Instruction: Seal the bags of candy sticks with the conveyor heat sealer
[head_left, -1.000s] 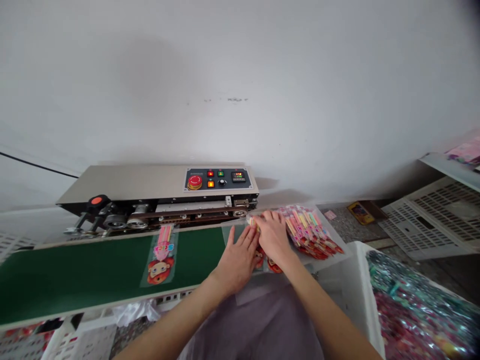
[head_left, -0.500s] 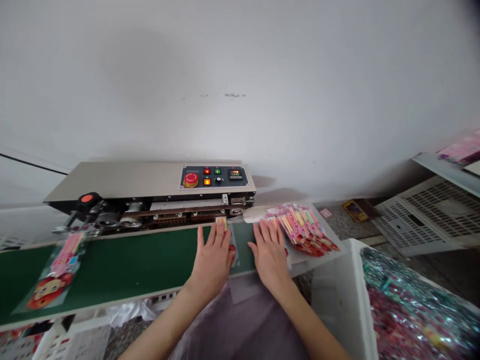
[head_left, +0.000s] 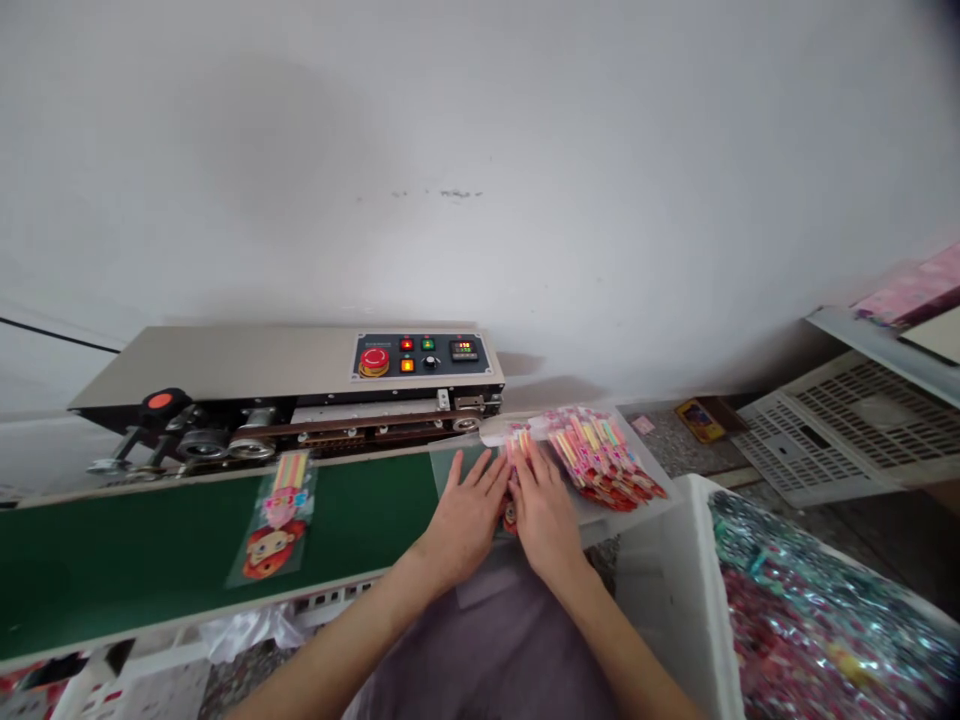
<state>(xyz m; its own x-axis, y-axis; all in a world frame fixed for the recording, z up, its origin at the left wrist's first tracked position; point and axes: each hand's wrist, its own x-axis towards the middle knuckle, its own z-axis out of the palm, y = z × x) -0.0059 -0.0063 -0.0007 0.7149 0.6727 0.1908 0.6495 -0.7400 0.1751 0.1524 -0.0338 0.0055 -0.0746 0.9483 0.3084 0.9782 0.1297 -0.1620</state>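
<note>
My left hand [head_left: 463, 518] lies nearly flat at the right end of the green conveyor belt [head_left: 360, 500], its fingers stretched out. Beside it, my right hand [head_left: 549, 515] rests with extended fingers over a clear packet [head_left: 510, 518]. The hands mostly cover this packet; pink and red parts show between them. Just right of my right hand, several similar packets [head_left: 604, 455] overlap in a fanned pile on a clear plastic sheet. Further left on the belt lies one packet [head_left: 276, 515] with a red-haired cartoon figure and yellow-pink sticks.
Behind the belt stands a sealing machine [head_left: 300, 365] with a red stop button [head_left: 373, 360] and lit display. At right, a white foam box [head_left: 701, 570] holds many shiny packets. A plastic crate [head_left: 847, 430] stands beyond it.
My left hand has moved right, close to my right hand. The packet formerly under it now lies further left on the belt. The earlier packet at far left is out of view.
</note>
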